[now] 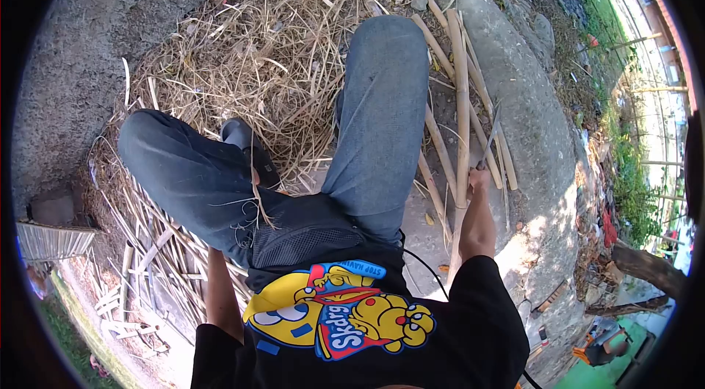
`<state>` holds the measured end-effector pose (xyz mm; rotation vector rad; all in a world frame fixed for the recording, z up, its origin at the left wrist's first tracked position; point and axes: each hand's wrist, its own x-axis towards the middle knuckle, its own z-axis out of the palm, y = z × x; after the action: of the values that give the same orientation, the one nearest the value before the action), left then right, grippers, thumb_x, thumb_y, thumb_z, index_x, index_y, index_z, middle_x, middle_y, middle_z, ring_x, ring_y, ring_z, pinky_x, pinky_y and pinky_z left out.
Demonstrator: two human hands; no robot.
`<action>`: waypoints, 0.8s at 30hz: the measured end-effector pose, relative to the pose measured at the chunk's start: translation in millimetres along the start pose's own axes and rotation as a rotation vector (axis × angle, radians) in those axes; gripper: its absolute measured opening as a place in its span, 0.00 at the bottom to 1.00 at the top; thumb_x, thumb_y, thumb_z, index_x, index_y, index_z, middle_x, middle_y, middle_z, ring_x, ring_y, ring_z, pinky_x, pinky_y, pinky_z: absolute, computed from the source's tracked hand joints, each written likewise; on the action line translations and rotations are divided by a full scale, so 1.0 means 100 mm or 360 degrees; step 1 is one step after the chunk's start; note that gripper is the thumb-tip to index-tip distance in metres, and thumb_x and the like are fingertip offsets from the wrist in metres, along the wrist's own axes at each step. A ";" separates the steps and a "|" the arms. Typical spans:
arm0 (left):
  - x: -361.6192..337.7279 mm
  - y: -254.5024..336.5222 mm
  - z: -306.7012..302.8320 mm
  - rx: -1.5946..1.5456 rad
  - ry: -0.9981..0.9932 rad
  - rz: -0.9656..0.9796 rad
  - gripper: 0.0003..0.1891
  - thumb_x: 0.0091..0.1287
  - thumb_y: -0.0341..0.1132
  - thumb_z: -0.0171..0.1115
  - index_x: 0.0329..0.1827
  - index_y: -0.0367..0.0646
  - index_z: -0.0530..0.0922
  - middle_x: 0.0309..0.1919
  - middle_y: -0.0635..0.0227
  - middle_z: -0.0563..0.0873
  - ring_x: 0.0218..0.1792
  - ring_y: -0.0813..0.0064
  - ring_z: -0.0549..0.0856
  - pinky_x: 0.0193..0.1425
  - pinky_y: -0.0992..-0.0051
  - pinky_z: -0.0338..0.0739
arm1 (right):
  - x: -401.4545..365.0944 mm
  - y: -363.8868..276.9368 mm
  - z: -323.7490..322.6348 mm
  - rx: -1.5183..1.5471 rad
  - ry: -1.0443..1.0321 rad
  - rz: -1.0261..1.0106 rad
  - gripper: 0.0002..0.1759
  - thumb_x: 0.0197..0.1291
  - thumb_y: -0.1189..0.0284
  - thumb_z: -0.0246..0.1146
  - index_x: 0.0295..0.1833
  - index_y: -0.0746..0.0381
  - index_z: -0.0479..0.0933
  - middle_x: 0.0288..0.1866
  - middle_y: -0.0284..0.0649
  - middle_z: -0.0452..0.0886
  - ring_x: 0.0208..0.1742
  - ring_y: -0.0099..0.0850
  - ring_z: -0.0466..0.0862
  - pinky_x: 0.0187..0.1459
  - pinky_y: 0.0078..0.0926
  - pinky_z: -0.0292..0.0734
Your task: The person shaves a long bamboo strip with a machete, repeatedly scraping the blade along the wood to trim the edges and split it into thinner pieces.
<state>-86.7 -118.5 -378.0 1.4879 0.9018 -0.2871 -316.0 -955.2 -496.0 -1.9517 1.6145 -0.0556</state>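
Observation:
My right hand (479,179) is closed around the handle of a knife (491,139), whose thin blade points up and away from me. It is right beside a long bamboo pole (462,106), and several shorter bamboo pieces (481,91) lie under and around the blade on the ground. On the other side, my left forearm (221,290) reaches down past my left thigh. The left hand itself is hidden behind the leg, near a pile of split bamboo strips (172,260).
A heap of bamboo shavings (250,58) spreads in front of my legs. A grey rock surface (532,117) slopes on the right. A log (650,269) lies at far right, and another person (606,351) is at lower right.

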 end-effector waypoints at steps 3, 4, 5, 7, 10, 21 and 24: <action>-0.03 -0.14 0.01 -0.0001 0.0010 -0.0010 0.25 0.75 0.44 0.60 0.67 0.34 0.74 0.54 0.56 0.87 0.51 0.64 0.87 0.60 0.64 0.81 | -0.25 -0.13 -0.04 0.0042 0.0000 -0.0069 0.07 0.49 0.74 0.66 0.35 0.63 0.80 0.29 0.41 0.82 0.31 0.38 0.79 0.39 0.40 0.75; -0.03 -0.18 0.00 -0.0010 0.0018 -0.0005 0.25 0.75 0.44 0.60 0.67 0.34 0.74 0.54 0.56 0.87 0.51 0.64 0.87 0.60 0.64 0.82 | -0.31 -0.15 -0.02 0.0046 -0.0021 -0.0023 0.07 0.49 0.73 0.67 0.35 0.63 0.80 0.29 0.40 0.82 0.31 0.38 0.80 0.38 0.40 0.75; -0.05 -0.25 -0.01 -0.0014 0.0022 -0.0024 0.25 0.75 0.44 0.60 0.67 0.35 0.75 0.54 0.56 0.87 0.51 0.64 0.87 0.60 0.64 0.82 | -0.35 -0.11 -0.01 0.0052 -0.0044 0.0026 0.08 0.49 0.72 0.68 0.34 0.64 0.80 0.28 0.40 0.82 0.31 0.37 0.80 0.38 0.40 0.75; -0.08 -0.36 0.01 0.0003 0.0015 -0.0057 0.25 0.75 0.43 0.60 0.67 0.35 0.75 0.54 0.56 0.87 0.51 0.64 0.87 0.60 0.64 0.82 | 0.06 0.46 0.28 0.0268 -0.0173 0.0003 0.07 0.50 0.73 0.69 0.32 0.64 0.80 0.27 0.38 0.81 0.30 0.32 0.81 0.35 0.39 0.74; -0.06 -0.45 -0.01 0.0005 -0.0004 -0.0082 0.24 0.75 0.43 0.60 0.67 0.35 0.75 0.54 0.56 0.87 0.51 0.64 0.87 0.60 0.64 0.82 | -0.26 0.23 0.15 0.0643 -0.0370 0.0054 0.05 0.51 0.75 0.68 0.30 0.63 0.79 0.28 0.39 0.81 0.27 0.28 0.80 0.31 0.36 0.74; 0.34 0.59 -0.04 0.0156 0.0121 0.0899 0.23 0.75 0.41 0.60 0.66 0.35 0.75 0.54 0.56 0.87 0.50 0.65 0.87 0.59 0.65 0.82 | -1.71 -1.17 -0.90 0.0726 -0.0279 -0.0213 0.17 0.67 0.64 0.71 0.33 0.60 0.72 0.23 0.30 0.72 0.19 0.22 0.76 0.21 0.26 0.73; 0.50 1.20 -0.13 0.0074 0.0288 0.1527 0.22 0.75 0.40 0.61 0.66 0.35 0.75 0.53 0.56 0.87 0.50 0.65 0.87 0.59 0.65 0.82 | -1.94 -1.62 -1.19 0.0650 -0.0249 -0.0421 0.17 0.66 0.67 0.72 0.33 0.60 0.71 0.23 0.30 0.74 0.19 0.22 0.73 0.21 0.25 0.70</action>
<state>22.5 -74.3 -321.4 1.8351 0.2367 0.5391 -270.9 -815.9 -258.3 -1.7838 1.1325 -0.3051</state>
